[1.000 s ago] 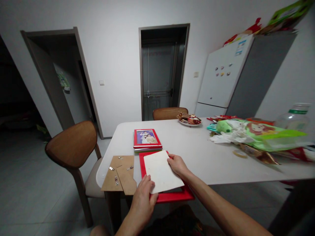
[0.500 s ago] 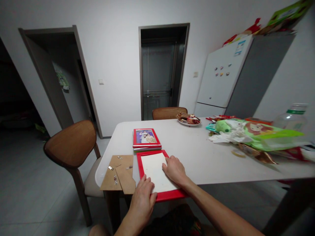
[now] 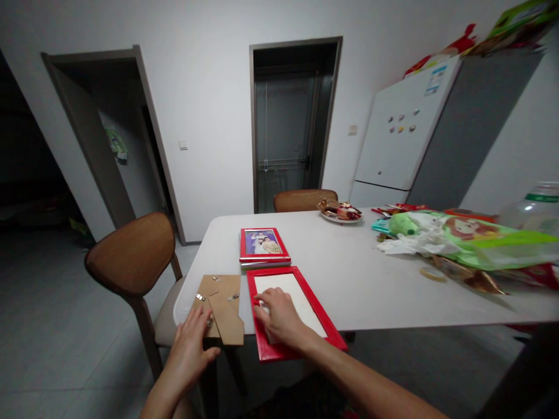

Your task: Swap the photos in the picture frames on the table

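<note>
In front of me a red picture frame [image 3: 322, 310] lies with a white sheet [image 3: 301, 297] inside its opening, its lower end past the table edge. My right hand [image 3: 282, 319] rests over the sheet, palm down, fingertips and thumb slightly apart at the frame's left rail. To the left, my left hand [image 3: 188, 343] is open, with fingers spread over the lower left of a brown backing board [image 3: 227, 323]. Metal clips [image 3: 233, 297] and a stand flap show on that board. Whether the left fingertips touch it, I cannot tell.
Beyond the red frame stands a stack of frames [image 3: 265, 243], a family photo in the top one. A plate of wrapped items [image 3: 340, 212] is at the table's back. Green bags and wrappers [image 3: 467, 235] pile up on the right. A wooden chair [image 3: 133, 256] stands at left.
My left hand has left the frame's lower left corner and moved left to the backing board. My right hand has shifted from the frame's right side to its left rail.
</note>
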### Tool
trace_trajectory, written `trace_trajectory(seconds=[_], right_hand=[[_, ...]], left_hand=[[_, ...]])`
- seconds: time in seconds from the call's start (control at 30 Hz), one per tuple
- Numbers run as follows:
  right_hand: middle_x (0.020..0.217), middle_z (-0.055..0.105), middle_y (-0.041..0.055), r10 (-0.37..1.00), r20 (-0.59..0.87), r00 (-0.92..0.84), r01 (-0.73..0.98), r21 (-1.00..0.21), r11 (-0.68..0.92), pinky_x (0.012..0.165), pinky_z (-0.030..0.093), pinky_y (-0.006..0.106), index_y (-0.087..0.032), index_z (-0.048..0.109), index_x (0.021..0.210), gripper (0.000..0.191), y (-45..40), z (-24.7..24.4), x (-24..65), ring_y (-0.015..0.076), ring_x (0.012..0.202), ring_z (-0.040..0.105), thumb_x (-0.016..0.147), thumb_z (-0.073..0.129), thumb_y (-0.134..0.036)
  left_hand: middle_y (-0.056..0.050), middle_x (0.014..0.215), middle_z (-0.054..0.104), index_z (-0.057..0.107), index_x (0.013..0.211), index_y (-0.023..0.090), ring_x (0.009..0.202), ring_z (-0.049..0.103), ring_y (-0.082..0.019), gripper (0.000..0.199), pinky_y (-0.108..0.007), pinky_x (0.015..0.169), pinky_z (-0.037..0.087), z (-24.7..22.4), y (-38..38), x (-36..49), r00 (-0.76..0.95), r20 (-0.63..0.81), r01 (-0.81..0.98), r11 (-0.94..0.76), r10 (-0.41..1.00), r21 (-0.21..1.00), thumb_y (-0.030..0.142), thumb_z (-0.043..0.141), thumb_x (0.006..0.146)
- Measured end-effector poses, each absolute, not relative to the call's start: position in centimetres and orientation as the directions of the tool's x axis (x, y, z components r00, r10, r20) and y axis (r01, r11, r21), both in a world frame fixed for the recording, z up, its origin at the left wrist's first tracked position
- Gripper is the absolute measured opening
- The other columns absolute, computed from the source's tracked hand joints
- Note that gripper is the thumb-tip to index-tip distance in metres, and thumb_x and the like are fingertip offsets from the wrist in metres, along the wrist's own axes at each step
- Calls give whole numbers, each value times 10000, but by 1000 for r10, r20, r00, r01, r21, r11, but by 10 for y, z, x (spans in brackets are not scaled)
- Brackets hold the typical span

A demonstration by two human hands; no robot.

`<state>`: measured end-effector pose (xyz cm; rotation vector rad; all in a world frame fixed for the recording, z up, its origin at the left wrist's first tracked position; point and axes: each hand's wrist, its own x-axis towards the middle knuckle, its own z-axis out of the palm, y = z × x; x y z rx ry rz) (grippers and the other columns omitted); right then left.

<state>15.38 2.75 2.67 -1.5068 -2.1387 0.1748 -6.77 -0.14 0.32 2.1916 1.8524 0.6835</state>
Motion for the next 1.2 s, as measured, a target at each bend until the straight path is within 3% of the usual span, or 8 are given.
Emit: trace_trajectory(seconds=[0.1, 0.2, 0.37, 0.57, 0.7, 0.87, 1.03, 1.2], right_hand=[[903, 579, 66, 863, 327, -385, 785, -376, 493, 754, 307, 334, -223, 578, 985, 356, 19, 30, 114, 209, 867, 460, 767, 410, -449], [925, 558, 91, 864, 289, -413, 791, -356, 497, 763, 308, 382, -198, 558, 998, 493, 19, 26, 87, 246, 878, 447, 647, 513, -540], [967, 511, 86, 886, 302, -351, 744, -485, 460, 756, 343, 352, -211, 508, 1084, 520, 28, 21, 82, 231, 903, 435, 585, 600, -327], [993, 507, 68, 854, 405, -327, 635, -575, 516, 799, 360, 332, -206, 532, 1059, 501, 14, 48, 137, 211, 927, 440, 562, 583, -221], [1012, 528, 71, 900, 326, -290, 647, -626, 435, 854, 352, 344, -198, 565, 1006, 442, -3, 59, 190, 204, 951, 461, 573, 500, -138], [1038, 541, 67, 937, 239, -255, 723, -596, 349, 894, 332, 348, -202, 579, 977, 436, -10, 47, 239, 211, 982, 463, 560, 467, -141], [1026, 553, 78, 933, 252, -256, 756, -550, 356, 872, 342, 309, -167, 587, 987, 437, -1, 27, 248, 193, 956, 475, 570, 456, -153], [1004, 555, 73, 916, 308, -258, 825, -424, 375, 821, 341, 326, -188, 615, 929, 387, 5, 14, 239, 202, 927, 465, 571, 471, -161]], left_hand=[[-114, 1275, 410, 451, 1127, 153, 1212, 296, -280, 555, -438, 974, 262, -13, 13, -90, 18, 237, 939, -98, 971, 330, 189, 564, 584], [-86, 1225, 467, 488, 1069, 166, 1179, 358, -260, 462, -402, 972, 290, -22, 19, -95, 26, 288, 939, -122, 957, 321, 179, 520, 609], [-91, 1139, 544, 539, 1000, 167, 1110, 445, -264, 407, -395, 939, 351, -14, 16, -86, 45, 336, 896, -187, 941, 402, 188, 544, 594], [-120, 1198, 498, 544, 1011, 171, 1123, 432, -262, 405, -425, 951, 338, 11, -1, -42, 102, 438, 816, -326, 893, 477, 189, 595, 610], [-110, 1188, 509, 555, 996, 200, 1118, 437, -261, 413, -441, 942, 348, 23, -11, 1, 208, 428, 702, -439, 879, 560, 150, 622, 591], [-108, 1125, 553, 590, 927, 197, 1076, 471, -277, 347, -439, 920, 371, 26, -16, 41, 320, 373, 607, -491, 871, 626, 144, 637, 588], [-167, 1127, 540, 591, 945, 132, 1064, 475, -302, 350, -431, 916, 365, 20, -11, 49, 362, 308, 665, -475, 880, 576, 156, 648, 601], [-131, 1077, 581, 609, 867, 162, 1104, 440, -289, 176, -453, 922, 333, 18, -9, 46, 418, 279, 686, -502, 864, 526, 182, 557, 699]])
